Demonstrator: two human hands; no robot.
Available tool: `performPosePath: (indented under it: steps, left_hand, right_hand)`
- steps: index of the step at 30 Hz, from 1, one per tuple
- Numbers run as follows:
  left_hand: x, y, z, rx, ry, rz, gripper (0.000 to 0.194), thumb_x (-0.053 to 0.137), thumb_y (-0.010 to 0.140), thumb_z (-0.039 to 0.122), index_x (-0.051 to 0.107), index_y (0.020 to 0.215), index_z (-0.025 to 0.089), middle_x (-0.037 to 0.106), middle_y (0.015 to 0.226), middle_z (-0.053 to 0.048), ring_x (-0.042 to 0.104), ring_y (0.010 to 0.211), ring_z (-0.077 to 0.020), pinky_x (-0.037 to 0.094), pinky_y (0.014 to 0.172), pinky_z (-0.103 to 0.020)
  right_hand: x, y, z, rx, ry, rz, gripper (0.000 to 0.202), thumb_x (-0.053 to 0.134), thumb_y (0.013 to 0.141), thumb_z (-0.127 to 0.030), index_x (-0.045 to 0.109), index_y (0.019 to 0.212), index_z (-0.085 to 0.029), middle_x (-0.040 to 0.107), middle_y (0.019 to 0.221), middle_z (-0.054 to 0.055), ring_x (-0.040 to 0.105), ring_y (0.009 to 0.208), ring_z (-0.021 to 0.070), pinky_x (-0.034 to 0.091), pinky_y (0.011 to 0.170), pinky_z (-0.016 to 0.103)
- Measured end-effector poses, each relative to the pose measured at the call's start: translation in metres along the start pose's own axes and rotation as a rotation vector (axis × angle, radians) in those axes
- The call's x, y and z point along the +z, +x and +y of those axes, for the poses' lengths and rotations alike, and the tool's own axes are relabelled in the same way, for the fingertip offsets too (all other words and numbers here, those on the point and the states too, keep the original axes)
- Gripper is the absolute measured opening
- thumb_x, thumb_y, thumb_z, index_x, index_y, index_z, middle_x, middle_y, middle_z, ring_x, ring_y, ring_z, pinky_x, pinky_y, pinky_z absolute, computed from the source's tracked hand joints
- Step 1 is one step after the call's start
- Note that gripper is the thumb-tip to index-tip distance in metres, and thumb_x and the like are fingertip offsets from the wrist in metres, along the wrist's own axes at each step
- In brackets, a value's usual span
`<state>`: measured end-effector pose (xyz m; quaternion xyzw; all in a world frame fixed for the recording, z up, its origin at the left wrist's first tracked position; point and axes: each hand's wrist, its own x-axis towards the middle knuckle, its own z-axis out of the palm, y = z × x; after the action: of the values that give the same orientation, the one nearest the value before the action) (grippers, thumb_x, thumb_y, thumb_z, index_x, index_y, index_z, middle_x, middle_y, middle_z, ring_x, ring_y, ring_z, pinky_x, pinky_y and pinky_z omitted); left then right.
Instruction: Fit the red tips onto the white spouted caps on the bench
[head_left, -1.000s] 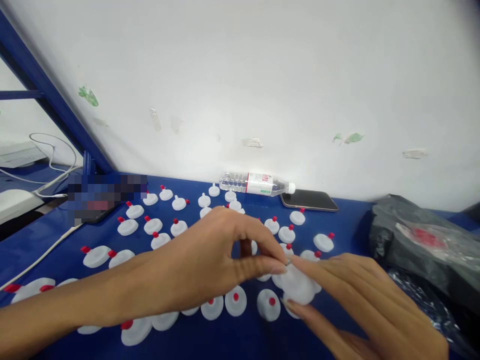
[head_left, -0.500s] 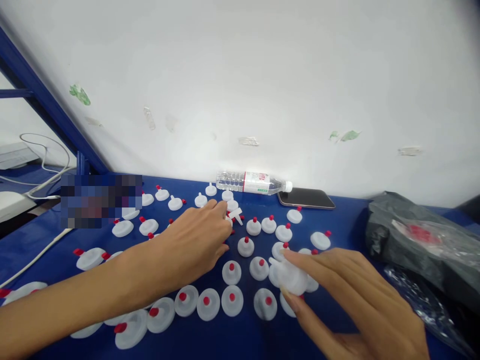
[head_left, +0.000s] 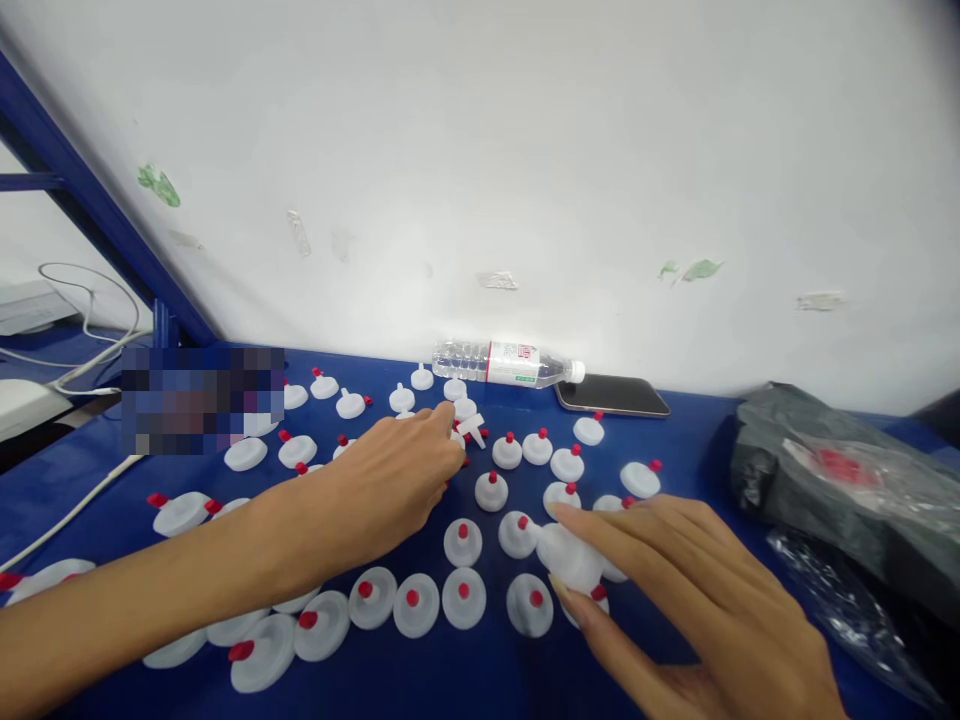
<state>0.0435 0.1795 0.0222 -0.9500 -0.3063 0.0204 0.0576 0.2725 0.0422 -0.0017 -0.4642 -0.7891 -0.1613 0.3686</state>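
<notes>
Many translucent white nozzle caps, most with small red tips, stand about on the blue table; one nozzle cap point(head_left: 463, 541) is near the middle. My left hand point(head_left: 409, 465) reaches over them, back upward and fingers curled down; its fingertips are hidden among the far caps, beside a white T-shaped piece point(head_left: 472, 428) and a few red tips. Between thumb and forefinger, my right hand point(head_left: 697, 600) pinches a white cap point(head_left: 570, 558), blurred and tilted above other caps. No red tip is visible on the held cap.
Along the wall lie a clear water bottle point(head_left: 510, 364) and a dark phone point(head_left: 613, 395). On the right rests a grey plastic bag point(head_left: 810, 490), with clear plastic film below it. White cables point(head_left: 82, 495) run along the left side, near a blue metal frame point(head_left: 105, 220).
My right hand has moved slightly left with the cap, which has turned between its fingers. My left thumb has tucked in under the hand, which stays over the same spot.
</notes>
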Motion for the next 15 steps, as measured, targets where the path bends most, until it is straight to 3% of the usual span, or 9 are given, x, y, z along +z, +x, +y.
performPosePath:
  steps: [4,7,12,15]
  left_hand:
    - [-0.012,0.001,0.003,-0.008,-0.031,0.044,0.013,0.056,0.092,0.013,0.067,0.089,0.019,0.061,0.099,-0.005,0.058,0.065,-0.0178,0.029,0.050,-0.032]
    - [-0.025,0.001,0.009,0.005,-0.126,0.087,0.009,0.058,0.090,0.017,0.067,0.087,0.019,0.065,0.090,-0.002,0.057,0.063,-0.0161,0.035,0.055,-0.032]
    - [-0.037,-0.005,0.021,0.130,-0.378,0.160,0.011,0.062,0.084,0.010,0.064,0.086,0.021,0.060,0.064,0.007,0.051,0.056,-0.0098,0.035,0.055,-0.026]
    - [-0.040,-0.009,0.026,0.204,-0.482,0.207,0.014,0.064,0.084,0.006,0.063,0.085,0.020,0.056,0.062,0.009,0.047,0.053,-0.0062,0.034,0.054,-0.022]
  right_hand:
    - [0.001,-0.001,0.001,-0.009,-0.002,0.003,0.024,0.064,0.099,-0.020,0.071,0.122,-0.020,0.080,0.102,0.000,0.074,0.090,0.0139,0.045,0.101,0.031]
    - [0.002,-0.002,0.001,-0.008,0.013,-0.008,0.025,0.065,0.098,-0.019,0.071,0.122,-0.019,0.080,0.102,0.001,0.073,0.090,0.0137,0.045,0.101,0.031]
    - [0.001,-0.002,0.001,-0.013,0.019,0.006,0.027,0.066,0.097,-0.018,0.070,0.124,-0.017,0.079,0.102,0.002,0.073,0.089,0.0149,0.047,0.099,0.032]
    - [0.001,-0.001,0.001,-0.027,0.020,-0.006,0.030,0.067,0.096,-0.016,0.069,0.125,-0.016,0.079,0.101,0.003,0.074,0.089,0.0155,0.049,0.096,0.033]
